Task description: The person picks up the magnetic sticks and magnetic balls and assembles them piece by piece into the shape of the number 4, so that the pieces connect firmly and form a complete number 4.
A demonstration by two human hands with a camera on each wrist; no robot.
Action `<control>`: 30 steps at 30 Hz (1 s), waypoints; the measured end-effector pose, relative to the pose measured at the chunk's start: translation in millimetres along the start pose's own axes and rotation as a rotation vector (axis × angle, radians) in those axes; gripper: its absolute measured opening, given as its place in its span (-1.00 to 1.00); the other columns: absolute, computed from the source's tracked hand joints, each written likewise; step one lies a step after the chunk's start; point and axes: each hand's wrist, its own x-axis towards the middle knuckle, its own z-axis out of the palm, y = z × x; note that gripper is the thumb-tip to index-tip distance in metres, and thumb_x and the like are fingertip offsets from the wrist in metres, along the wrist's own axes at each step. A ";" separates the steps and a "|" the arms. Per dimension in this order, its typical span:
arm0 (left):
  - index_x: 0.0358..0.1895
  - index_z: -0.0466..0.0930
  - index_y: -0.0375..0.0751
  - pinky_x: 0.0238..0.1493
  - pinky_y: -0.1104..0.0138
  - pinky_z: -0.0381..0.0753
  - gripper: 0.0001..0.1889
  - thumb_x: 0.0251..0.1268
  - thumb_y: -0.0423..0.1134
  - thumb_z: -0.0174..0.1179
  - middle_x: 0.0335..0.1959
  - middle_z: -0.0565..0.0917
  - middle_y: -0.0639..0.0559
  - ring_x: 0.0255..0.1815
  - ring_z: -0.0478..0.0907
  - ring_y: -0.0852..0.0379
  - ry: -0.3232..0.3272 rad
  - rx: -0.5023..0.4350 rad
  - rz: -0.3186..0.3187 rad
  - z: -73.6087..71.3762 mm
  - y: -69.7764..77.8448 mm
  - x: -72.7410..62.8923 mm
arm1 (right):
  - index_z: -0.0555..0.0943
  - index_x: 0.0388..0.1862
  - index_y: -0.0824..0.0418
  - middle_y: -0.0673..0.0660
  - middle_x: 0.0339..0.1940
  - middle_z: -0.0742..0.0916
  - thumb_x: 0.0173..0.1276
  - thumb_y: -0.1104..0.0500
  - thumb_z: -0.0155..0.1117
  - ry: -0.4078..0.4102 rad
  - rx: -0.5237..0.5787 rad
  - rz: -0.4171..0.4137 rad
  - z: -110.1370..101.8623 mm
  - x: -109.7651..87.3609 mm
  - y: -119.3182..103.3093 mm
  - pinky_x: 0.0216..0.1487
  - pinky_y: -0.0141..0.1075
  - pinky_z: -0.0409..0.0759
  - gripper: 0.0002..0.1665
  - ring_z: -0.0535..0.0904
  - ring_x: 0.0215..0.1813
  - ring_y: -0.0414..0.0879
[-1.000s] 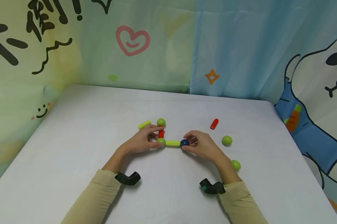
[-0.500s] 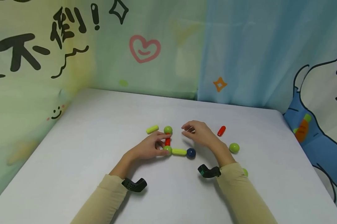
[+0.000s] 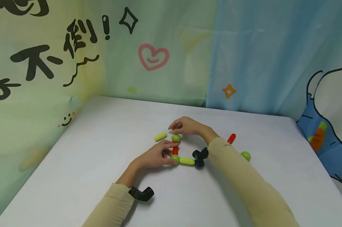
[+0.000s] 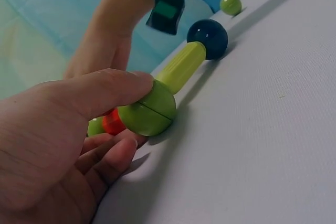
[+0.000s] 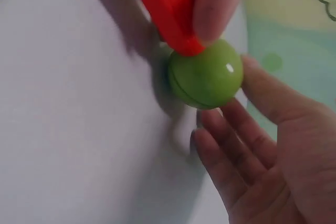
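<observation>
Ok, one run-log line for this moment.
left hand: holds near green ball; right hand: beside far green ball; loose yellow rod: apart

The person's plain tan left sleeve (image 3: pixel 109 206) and right sleeve (image 3: pixel 242 181) accompany black, bent wrist cameras, the left one (image 3: pixel 142 194) dotted with holes, the right one (image 4: pixel 166 10) bearing a green rectangle.

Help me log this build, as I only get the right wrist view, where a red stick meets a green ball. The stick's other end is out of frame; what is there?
Observer: A second green ball, under the thumb of the left hand.
Operator: Mine shows no ball of another colour. Do your views?
Observer: Yes, a dark blue ball, at the end of a yellow stick.
</observation>
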 end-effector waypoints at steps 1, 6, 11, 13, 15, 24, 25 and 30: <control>0.38 0.32 -0.03 -0.12 0.43 0.51 -0.32 0.18 -0.07 0.31 0.24 0.34 0.01 -0.09 0.50 0.25 0.001 -0.003 0.001 0.3 0.0 -0.9 | 0.63 0.07 0.09 0.06 -0.02 0.69 0.35 0.05 0.24 -0.024 0.005 -0.010 0.4 3.8 -0.2 0.14 -0.21 0.53 -0.66 0.60 0.06 -0.09; 0.37 0.35 -0.03 -0.13 0.43 0.50 -0.34 0.17 -0.09 0.32 0.23 0.35 0.01 -0.12 0.49 0.24 0.006 -0.021 0.002 1.0 -0.9 -3.2 | 0.64 0.06 0.07 0.05 -0.06 0.70 0.32 0.06 0.28 -0.094 0.010 -0.054 3.3 18.3 -3.9 0.16 -0.20 0.52 -0.65 0.61 0.04 -0.09; 0.36 0.36 -0.03 -0.13 0.44 0.51 -0.34 0.16 -0.07 0.32 0.23 0.34 0.03 -0.11 0.50 0.27 -0.012 -0.018 -0.005 -1.0 -1.0 -4.1 | 0.66 0.01 0.07 0.03 -0.15 0.71 0.29 0.08 0.31 -0.124 -0.016 -0.068 7.7 29.0 -2.9 0.04 -0.32 0.54 -0.69 0.60 -0.08 -0.15; 0.36 0.36 -0.06 -0.13 0.44 0.51 -0.34 0.16 -0.07 0.32 0.23 0.34 0.02 -0.09 0.51 0.27 -0.015 -0.009 -0.006 -3.4 -0.2 -5.4 | 0.67 0.00 0.06 0.01 -0.18 0.70 0.29 0.06 0.32 -0.124 -0.031 -0.071 9.1 32.6 -1.6 -0.02 -0.36 0.53 -0.69 0.58 -0.13 -0.17; 0.36 0.36 -0.08 -0.13 0.43 0.51 -0.34 0.16 -0.08 0.33 0.23 0.35 0.02 -0.09 0.52 0.27 -0.013 0.002 -0.017 -6.5 0.3 -7.4 | 0.67 -0.01 0.04 0.00 -0.20 0.70 0.28 0.05 0.32 -0.116 -0.039 -0.075 9.6 35.7 -1.5 -0.05 -0.38 0.51 -0.70 0.57 -0.16 -0.19; 0.36 0.36 -0.04 -0.10 0.41 0.49 -0.33 0.16 -0.04 0.32 0.25 0.35 0.03 -0.05 0.51 0.27 -0.016 0.017 -0.062 -9.3 -2.0 -21.5 | 0.69 -0.10 0.08 -0.03 -0.26 0.71 0.29 0.06 0.31 -0.080 -0.047 -0.072 12.0 33.1 -0.3 -0.10 -0.39 0.48 -0.77 0.53 -0.22 -0.21; 0.36 0.36 -0.03 -0.11 0.40 0.49 -0.33 0.16 -0.04 0.32 0.25 0.35 0.04 -0.06 0.51 0.27 -0.014 0.015 -0.069 -10.1 -2.4 -23.0 | 0.69 -0.10 0.08 -0.03 -0.27 0.71 0.30 0.06 0.30 -0.075 -0.053 -0.067 11.3 32.5 0.0 -0.10 -0.39 0.47 -0.77 0.53 -0.22 -0.20; 0.36 0.36 0.00 -0.11 0.37 0.50 -0.33 0.15 -0.05 0.33 0.25 0.36 0.08 -0.05 0.50 0.25 -0.005 0.012 -0.093 -14.3 -2.6 -25.9 | 0.67 -0.12 0.10 0.00 -0.25 0.69 0.32 0.09 0.28 -0.028 -0.082 -0.011 4.3 27.4 7.5 -0.06 -0.33 0.47 -0.80 0.51 -0.20 -0.16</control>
